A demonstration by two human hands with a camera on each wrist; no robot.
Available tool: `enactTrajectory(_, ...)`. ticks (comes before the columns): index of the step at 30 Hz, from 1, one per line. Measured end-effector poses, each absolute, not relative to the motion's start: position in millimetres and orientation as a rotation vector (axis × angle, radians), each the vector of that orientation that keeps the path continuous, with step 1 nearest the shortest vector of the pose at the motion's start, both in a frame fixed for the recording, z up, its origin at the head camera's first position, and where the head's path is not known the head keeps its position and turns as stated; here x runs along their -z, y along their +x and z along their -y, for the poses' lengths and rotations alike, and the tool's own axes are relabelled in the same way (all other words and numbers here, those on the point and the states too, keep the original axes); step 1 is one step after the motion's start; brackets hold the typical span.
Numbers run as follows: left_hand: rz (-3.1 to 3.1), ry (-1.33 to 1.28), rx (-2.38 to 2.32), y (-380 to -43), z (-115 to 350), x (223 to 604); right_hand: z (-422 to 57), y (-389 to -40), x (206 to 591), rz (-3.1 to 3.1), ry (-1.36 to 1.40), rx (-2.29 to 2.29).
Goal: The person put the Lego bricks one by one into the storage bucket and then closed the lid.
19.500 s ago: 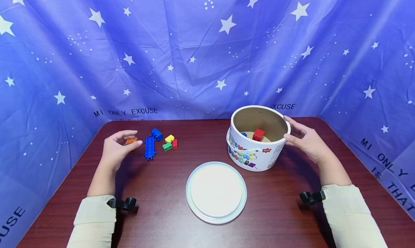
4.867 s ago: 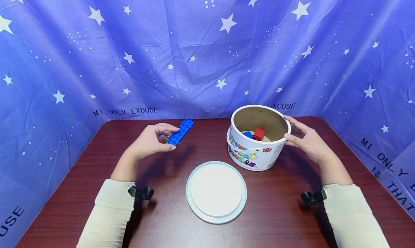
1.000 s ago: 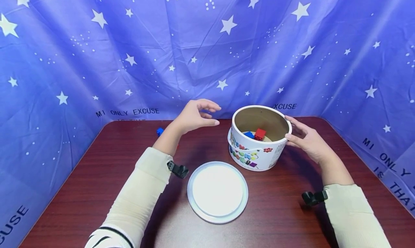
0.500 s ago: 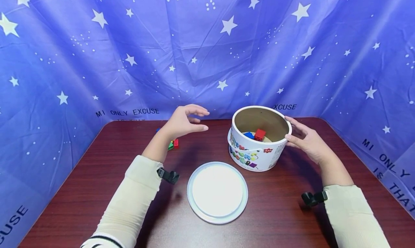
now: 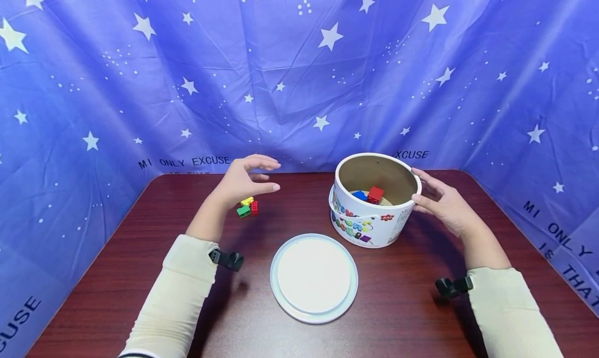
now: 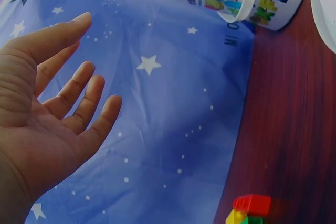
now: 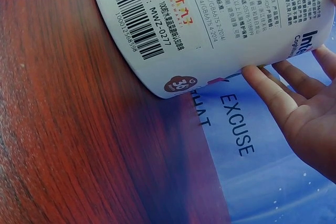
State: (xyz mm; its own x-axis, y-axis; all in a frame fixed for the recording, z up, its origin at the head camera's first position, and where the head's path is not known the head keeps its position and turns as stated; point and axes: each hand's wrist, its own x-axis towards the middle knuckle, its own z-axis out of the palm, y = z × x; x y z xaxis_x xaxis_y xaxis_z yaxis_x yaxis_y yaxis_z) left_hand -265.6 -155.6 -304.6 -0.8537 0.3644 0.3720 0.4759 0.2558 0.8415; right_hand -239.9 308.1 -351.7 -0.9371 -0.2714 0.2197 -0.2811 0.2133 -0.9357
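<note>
My left hand (image 5: 241, 183) is in the air over the left part of the table, fingers spread and slightly bent, holding nothing. Close by on the tabletop lie a yellow toy brick (image 5: 247, 201), a green toy brick (image 5: 244, 211) and a red toy brick (image 5: 254, 207). My right hand (image 5: 444, 207) rests against the right side of a white printed bucket (image 5: 365, 230), thumb and fingers spread along its upper wall. Inside the bucket a red brick (image 5: 375, 194) and a blue brick (image 5: 359, 195) show; its front wall hides part of the floor.
A round white lid (image 5: 313, 277) lies on the dark red wooden table (image 5: 393, 306), in front of the bucket and to its left. A blue star-patterned cloth (image 5: 281, 61) hangs around the back and sides. The bucket's white handle (image 5: 351, 214) hangs down its front.
Since 4.9 s ago the blue long plate has left my left hand. During the last second that hand, empty, has moved left from near the bucket toward the bricks. My right hand stays put.
</note>
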Motion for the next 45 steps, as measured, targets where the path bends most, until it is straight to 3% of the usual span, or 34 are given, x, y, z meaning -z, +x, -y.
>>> enactTrajectory(27,2.385,-0.504,1.677,-264.8,212.5,348.4,-308.2,-238.8,352.4,2.416,0.548,-1.927)
enactTrajectory(45,2.506,-0.218,1.572,-289.3,242.1,386.0,-309.5,-239.9,352.7,2.341,0.581,-2.017)
